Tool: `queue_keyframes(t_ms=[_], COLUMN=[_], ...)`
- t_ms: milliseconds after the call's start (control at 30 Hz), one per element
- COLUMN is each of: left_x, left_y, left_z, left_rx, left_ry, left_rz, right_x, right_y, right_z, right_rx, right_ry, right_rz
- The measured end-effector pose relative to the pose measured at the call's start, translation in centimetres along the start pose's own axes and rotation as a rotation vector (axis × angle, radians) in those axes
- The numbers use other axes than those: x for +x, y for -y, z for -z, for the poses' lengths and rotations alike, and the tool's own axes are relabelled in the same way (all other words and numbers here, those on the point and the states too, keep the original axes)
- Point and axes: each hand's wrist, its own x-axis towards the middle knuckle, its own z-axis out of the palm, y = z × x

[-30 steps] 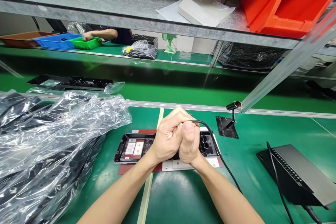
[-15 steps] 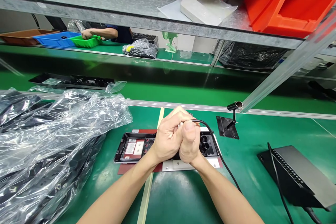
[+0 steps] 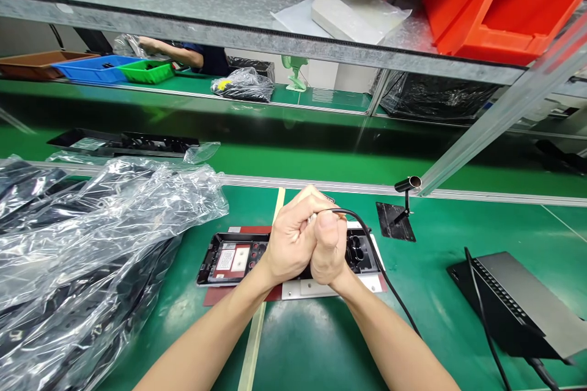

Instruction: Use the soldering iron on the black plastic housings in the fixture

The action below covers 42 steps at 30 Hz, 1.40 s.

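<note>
While both fists are pressing together over the middle of the green worktop [image 3: 435, 238], the left hand [image 3: 288, 243] is curling tightly around the right hand [image 3: 328, 250], and the right hand is clenching a tool whose black cable [image 3: 389, 284] is coming out at the top of the fist and trailing down to the near right; the tool's body is lying hidden inside the grip. Directly beneath the hands, a black plastic housing [image 3: 229, 256] is lying flat on a red-and-white fixture plate [image 3: 321, 288], its open cavity facing up, with a white label showing in its left part. To the left, a heap of clear plastic bags [image 3: 92, 244] is covering dark parts. To the right, a small black stand [image 3: 398, 220] is standing on the worktop, and a grey-and-black device [image 3: 518, 302] is lying near the right edge. On the far line, another person's arm [image 3: 172, 52] is reaching beside a green tray [image 3: 147, 71].
</note>
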Motion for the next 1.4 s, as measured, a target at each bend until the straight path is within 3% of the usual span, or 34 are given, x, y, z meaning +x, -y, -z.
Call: queue_keyframes(t_ms=[1400], left_x=[0.05], left_y=[0.28], left_z=[0.10], left_rx=[0.004], left_ry=[-0.019], left_rz=[-0.003], right_x=[0.63], right_y=[0.31], right_z=[-0.08], right_rx=[0.047], right_ry=[0.034], right_rz=[0.048])
